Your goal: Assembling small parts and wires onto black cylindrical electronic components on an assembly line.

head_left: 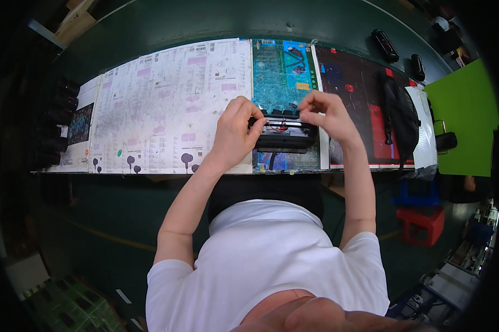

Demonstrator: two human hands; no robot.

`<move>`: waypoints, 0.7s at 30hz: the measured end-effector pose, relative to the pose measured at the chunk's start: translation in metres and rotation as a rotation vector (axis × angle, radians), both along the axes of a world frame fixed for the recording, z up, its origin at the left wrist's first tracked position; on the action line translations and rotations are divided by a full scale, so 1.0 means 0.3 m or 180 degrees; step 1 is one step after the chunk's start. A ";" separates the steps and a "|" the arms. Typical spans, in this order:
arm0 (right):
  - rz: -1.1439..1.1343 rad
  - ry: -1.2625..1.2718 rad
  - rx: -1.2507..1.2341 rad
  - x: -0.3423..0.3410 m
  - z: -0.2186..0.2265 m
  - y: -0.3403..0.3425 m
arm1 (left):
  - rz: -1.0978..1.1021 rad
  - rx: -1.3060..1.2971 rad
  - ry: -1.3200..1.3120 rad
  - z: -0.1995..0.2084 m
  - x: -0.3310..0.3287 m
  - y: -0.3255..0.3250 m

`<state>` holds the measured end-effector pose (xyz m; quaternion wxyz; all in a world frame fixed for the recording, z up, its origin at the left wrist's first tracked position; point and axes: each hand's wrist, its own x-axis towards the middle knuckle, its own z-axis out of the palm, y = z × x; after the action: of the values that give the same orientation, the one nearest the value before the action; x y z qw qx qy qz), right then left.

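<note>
An opened black device [285,141] lies on the table in front of me, with a pale strip inside and thin red and dark wires [280,128] showing. My left hand [234,133] is at its left end, thumb and forefinger pinched together over the wires. What sits between those fingertips is too small to make out. At the device's far right corner, my right hand [328,116] is also closed in a pinch, its fingertips just above the casing. Anything in that pinch is too small to name.
Printed white sheets [166,99] cover the table's left part, a blue printed sheet [277,72] the middle. Black cylindrical things [56,127] crowd the left end. On the right lie a black pouch [401,113] and a green board [462,119]. Two dark speakers [385,46] stand beyond.
</note>
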<state>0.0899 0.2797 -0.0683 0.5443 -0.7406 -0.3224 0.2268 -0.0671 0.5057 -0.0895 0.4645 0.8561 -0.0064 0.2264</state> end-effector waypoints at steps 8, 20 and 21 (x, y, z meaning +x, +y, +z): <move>-0.0125 -0.1102 -0.0049 0.089 0.010 0.244 | 0.0263 0.0132 -0.0471 -0.015 0.023 -0.014; -0.0813 -0.1769 -0.0170 -0.297 0.034 -0.047 | 0.0350 0.0669 -0.0116 0.034 -0.111 -0.099; -0.0881 -0.2030 -0.0098 -0.297 0.025 -0.045 | 0.0348 0.0663 -0.0100 0.030 -0.102 -0.098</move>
<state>0.0006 0.2663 -0.0607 0.4305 -0.8190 -0.3692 -0.0872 -0.0977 0.4763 -0.0806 0.3599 0.8952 0.0095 0.2628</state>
